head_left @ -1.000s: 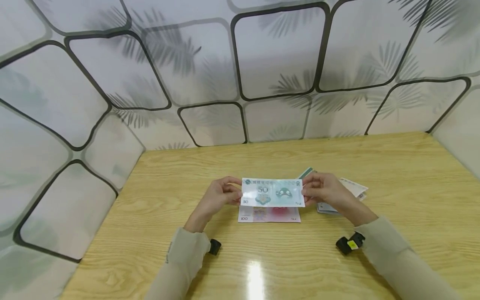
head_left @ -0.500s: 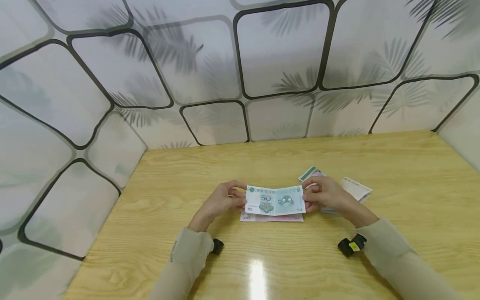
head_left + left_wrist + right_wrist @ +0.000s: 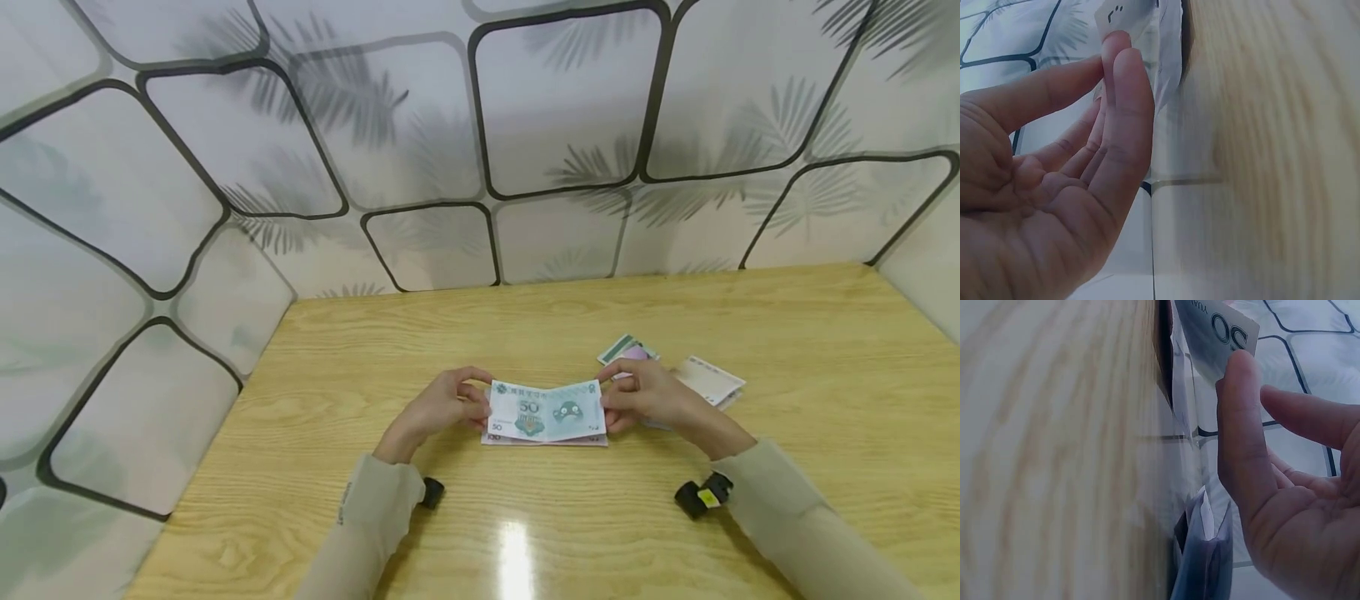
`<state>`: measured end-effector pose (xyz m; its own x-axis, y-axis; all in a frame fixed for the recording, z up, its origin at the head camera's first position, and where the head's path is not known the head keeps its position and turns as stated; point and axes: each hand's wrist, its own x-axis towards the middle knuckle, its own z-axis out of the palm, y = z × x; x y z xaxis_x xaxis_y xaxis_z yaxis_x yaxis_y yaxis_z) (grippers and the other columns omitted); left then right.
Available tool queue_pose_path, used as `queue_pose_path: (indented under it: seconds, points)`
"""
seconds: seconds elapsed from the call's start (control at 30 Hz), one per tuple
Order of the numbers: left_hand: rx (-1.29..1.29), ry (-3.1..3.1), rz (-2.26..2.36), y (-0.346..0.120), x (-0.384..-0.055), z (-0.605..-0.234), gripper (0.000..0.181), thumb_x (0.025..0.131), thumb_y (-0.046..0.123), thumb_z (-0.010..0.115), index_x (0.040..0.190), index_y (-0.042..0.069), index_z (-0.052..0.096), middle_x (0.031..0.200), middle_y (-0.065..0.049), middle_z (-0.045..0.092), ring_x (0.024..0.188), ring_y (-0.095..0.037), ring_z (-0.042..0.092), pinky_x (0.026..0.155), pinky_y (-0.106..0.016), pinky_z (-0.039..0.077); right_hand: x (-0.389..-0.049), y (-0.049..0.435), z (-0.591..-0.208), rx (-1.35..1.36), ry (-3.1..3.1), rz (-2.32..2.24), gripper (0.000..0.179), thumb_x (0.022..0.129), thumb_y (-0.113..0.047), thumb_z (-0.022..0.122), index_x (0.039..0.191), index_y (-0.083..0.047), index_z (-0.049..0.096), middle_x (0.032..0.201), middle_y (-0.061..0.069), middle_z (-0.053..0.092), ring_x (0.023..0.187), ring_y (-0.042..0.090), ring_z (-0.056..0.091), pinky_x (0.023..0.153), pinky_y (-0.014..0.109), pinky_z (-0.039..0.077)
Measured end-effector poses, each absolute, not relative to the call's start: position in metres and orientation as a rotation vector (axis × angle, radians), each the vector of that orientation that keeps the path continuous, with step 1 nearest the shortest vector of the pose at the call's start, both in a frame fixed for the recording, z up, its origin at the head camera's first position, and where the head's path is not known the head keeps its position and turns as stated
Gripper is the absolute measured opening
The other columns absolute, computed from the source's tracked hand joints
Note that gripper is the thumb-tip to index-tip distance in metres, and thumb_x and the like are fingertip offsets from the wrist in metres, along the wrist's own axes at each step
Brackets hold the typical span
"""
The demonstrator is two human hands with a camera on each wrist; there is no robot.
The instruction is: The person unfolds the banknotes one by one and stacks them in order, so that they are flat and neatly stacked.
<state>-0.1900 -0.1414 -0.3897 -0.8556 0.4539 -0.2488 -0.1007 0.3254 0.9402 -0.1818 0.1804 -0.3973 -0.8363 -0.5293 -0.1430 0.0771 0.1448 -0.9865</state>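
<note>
A pale green play banknote (image 3: 543, 408) marked 50 is stretched between both hands, with a slight dip along its middle crease. At its left end my left hand (image 3: 442, 408) pinches the edge between thumb and fingers; the left wrist view shows the note's corner (image 3: 1124, 14) at the fingertips. My right hand (image 3: 652, 396) pinches the opposite end, where the right wrist view shows a printed corner (image 3: 1216, 334). Close beneath lies a pink 100 note (image 3: 543, 442) on the table, mostly covered by the green one.
Behind the right hand lies a loose pile of folded notes (image 3: 708, 379), partly hidden by it. A small green-and-purple note (image 3: 630, 350) sits just left of that pile. The wooden table (image 3: 375, 342) meets a patterned fabric wall (image 3: 420, 125) at the back and left.
Both hands have lowered the green 50 note toward the table, and it now covers most of the pink 100 note. Its middle has begun to bend.
</note>
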Motion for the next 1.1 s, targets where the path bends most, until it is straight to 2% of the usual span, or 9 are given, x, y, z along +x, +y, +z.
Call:
queue_pose_path:
  seconds: [0.3, 0.47, 0.67, 0.9, 1.1]
  points:
    - [0.297, 2.18, 1.506, -0.1412, -0.1911, -0.3893, 0.043, 0.095, -0.01, 0.06, 0.137, -0.01, 0.051, 0.094, -0.016, 0.065, 0.075, -0.018, 0.066, 0.071, -0.033, 0.061, -0.1829, 0.1812, -0.398, -0.467, 1.945, -1.681, 0.04, 0.098, 0.008, 0.054, 0.128, 0.026, 0.034, 0.079, 0.008, 0.067, 0.066, 0.012, 0.067, 0.064, 0.028, 0.061]
    - [0.265, 2.256, 1.502, -0.1389, -0.1904, -0.3874, 0.04, 0.096, -0.009, 0.06, 0.135, -0.008, 0.053, 0.098, -0.017, 0.065, 0.08, -0.02, 0.068, 0.074, -0.033, 0.061, -0.183, 0.1824, -0.3962, -0.456, 1.973, -1.633, 0.041, 0.099, 0.007, 0.053, 0.129, 0.027, 0.034, 0.082, 0.01, 0.068, 0.066, 0.013, 0.067, 0.064, 0.03, 0.061]
    - [0.281, 2.304, 1.537, -0.1377, -0.1897, -0.3875, 0.039, 0.097, -0.01, 0.058, 0.135, -0.008, 0.054, 0.107, -0.019, 0.065, 0.09, -0.024, 0.068, 0.081, -0.035, 0.06, -0.1822, 0.1841, -0.3958, -0.46, 2.016, -1.573, 0.037, 0.099, 0.004, 0.054, 0.125, 0.027, 0.039, 0.085, 0.015, 0.07, 0.066, 0.013, 0.067, 0.063, 0.03, 0.061]
    - [0.353, 2.394, 1.52, -0.1377, -0.1892, -0.3882, 0.035, 0.097, -0.007, 0.06, 0.132, -0.008, 0.058, 0.118, -0.021, 0.067, 0.106, -0.033, 0.065, 0.086, -0.039, 0.057, -0.1801, 0.1865, -0.3934, -0.461, 2.071, -1.507, 0.028, 0.099, 0.003, 0.054, 0.118, 0.023, 0.047, 0.086, 0.014, 0.07, 0.065, 0.014, 0.065, 0.062, 0.031, 0.061]
    - [0.356, 2.423, 1.517, -0.1386, -0.1898, -0.3899, 0.032, 0.096, -0.007, 0.061, 0.128, -0.009, 0.06, 0.119, -0.021, 0.067, 0.107, -0.035, 0.064, 0.085, -0.038, 0.058, -0.1793, 0.1896, -0.3889, -0.474, 2.096, -1.491, 0.03, 0.1, 0.002, 0.054, 0.12, 0.023, 0.048, 0.087, 0.015, 0.071, 0.067, 0.016, 0.067, 0.062, 0.033, 0.061]
